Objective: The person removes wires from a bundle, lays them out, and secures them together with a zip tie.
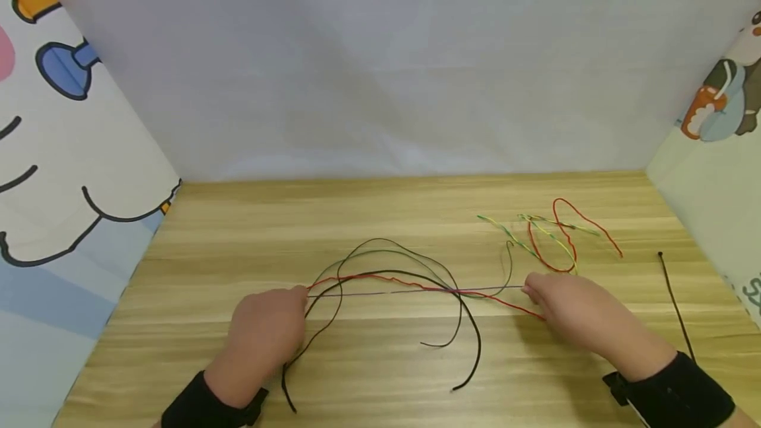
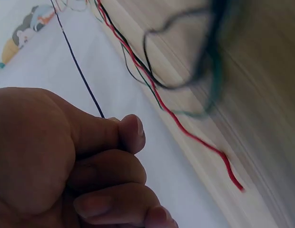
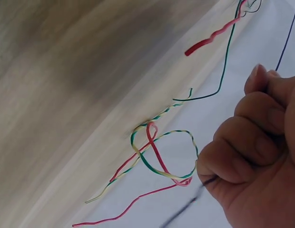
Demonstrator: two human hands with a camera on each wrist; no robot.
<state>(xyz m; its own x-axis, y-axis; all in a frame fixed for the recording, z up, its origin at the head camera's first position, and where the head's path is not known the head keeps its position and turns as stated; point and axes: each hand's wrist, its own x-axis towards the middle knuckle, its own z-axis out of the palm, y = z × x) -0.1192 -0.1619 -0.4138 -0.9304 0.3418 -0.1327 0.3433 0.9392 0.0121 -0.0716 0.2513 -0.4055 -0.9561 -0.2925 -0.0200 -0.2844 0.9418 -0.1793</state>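
Observation:
A thin dark purple wire (image 1: 410, 291) is stretched nearly straight between my two hands, above the table. My left hand (image 1: 267, 325) pinches its left end between thumb and forefinger, the other fingers curled. The same wire (image 2: 78, 64) runs up from that pinch in the left wrist view. My right hand (image 1: 579, 312) pinches it at the right; in the right wrist view a dark tail (image 3: 185, 211) comes out below the curled fingers. Beneath lie a red wire (image 1: 505, 302), a thick black wire (image 1: 477, 332), a green wire (image 1: 380, 251) and thin dark wires (image 1: 441, 263).
Behind my right hand lies a loose tangle of a red wire (image 1: 569, 243) and a green-yellow twisted wire (image 1: 499, 226). A black wire (image 1: 676, 306) lies at the table's right side. Pale cloth (image 1: 404, 84) stands behind the wooden table (image 1: 250, 216), with printed panels on both sides.

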